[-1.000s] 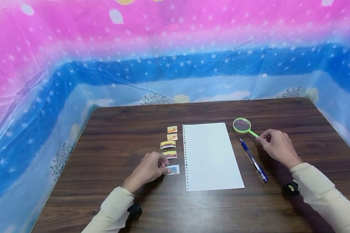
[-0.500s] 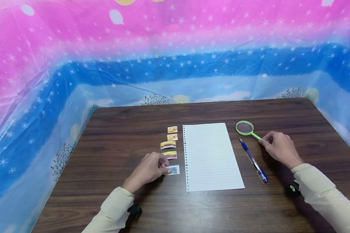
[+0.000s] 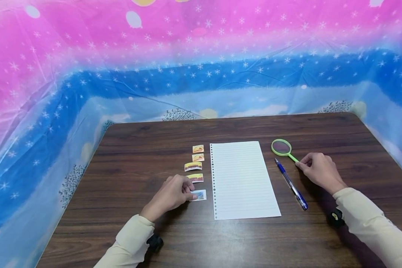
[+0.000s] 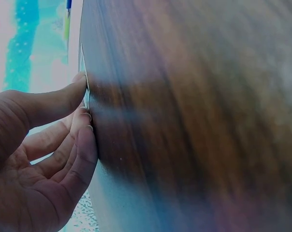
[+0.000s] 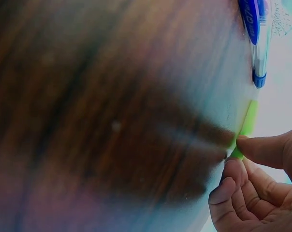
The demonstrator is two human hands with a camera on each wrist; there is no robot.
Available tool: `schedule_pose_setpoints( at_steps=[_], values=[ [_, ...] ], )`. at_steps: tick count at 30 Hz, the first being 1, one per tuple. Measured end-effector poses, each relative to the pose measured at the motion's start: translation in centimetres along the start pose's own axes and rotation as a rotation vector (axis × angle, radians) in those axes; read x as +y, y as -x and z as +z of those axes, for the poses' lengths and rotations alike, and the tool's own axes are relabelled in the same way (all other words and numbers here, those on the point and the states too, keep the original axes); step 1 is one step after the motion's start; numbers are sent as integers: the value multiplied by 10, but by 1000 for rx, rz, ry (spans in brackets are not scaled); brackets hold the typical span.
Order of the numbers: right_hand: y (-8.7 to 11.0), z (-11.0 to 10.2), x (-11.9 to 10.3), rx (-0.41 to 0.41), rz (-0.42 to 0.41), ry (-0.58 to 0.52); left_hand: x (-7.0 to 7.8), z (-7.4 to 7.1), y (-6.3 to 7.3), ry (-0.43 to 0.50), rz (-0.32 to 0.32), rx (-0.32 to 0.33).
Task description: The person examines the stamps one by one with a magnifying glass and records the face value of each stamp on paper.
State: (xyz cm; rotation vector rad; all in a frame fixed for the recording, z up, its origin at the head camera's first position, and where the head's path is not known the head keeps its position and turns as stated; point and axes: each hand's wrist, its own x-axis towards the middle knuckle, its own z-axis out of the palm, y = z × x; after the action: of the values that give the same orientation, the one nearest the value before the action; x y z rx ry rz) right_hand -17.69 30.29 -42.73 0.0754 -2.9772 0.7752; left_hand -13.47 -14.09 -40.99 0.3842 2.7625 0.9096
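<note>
From here I see a dark wood-grain bench (image 3: 137,160), its far corners rounded. A lined sheet (image 3: 245,180) lies mid-bench, with small picture slips (image 3: 193,166) on its left-edge side and a blue pen (image 3: 291,184) and green magnifying glass (image 3: 281,147) toward the right edge.

head: high, forward-down, farther | wrists: close, across tabletop (image 3: 137,160) | head + right wrist share: magnifier handle (image 5: 248,120)

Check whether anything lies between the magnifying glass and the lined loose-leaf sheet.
Partly: the blue pen lies between the right hand, gripping the magnifying glass handle, and the loose-leaf sheet. Nothing visible stands between lens and sheet.
</note>
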Motion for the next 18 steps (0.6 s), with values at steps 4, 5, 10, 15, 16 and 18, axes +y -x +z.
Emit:
schedule_pose_setpoints(
  at_steps=[4, 5, 10, 15, 16, 18],
  values=[
    [0, 0, -1, -16, 22, -2, 0, 1, 1, -2, 7, 10],
    [0, 0, -1, -18, 24, -1, 0, 1, 2, -3, 8, 12],
    [2, -1, -2, -20, 15, 8, -1, 2, 3, -2, 9, 21],
    [3, -5, -4, -4, 3, 13, -1, 0, 5, 8, 15, 32],
    [4, -6, -5, 1, 0, 11, -1, 0, 5, 11, 18, 35],
    [5, -8, -6, 15, -11, 8, -1, -1, 6, 14, 21, 41]
  ],
)
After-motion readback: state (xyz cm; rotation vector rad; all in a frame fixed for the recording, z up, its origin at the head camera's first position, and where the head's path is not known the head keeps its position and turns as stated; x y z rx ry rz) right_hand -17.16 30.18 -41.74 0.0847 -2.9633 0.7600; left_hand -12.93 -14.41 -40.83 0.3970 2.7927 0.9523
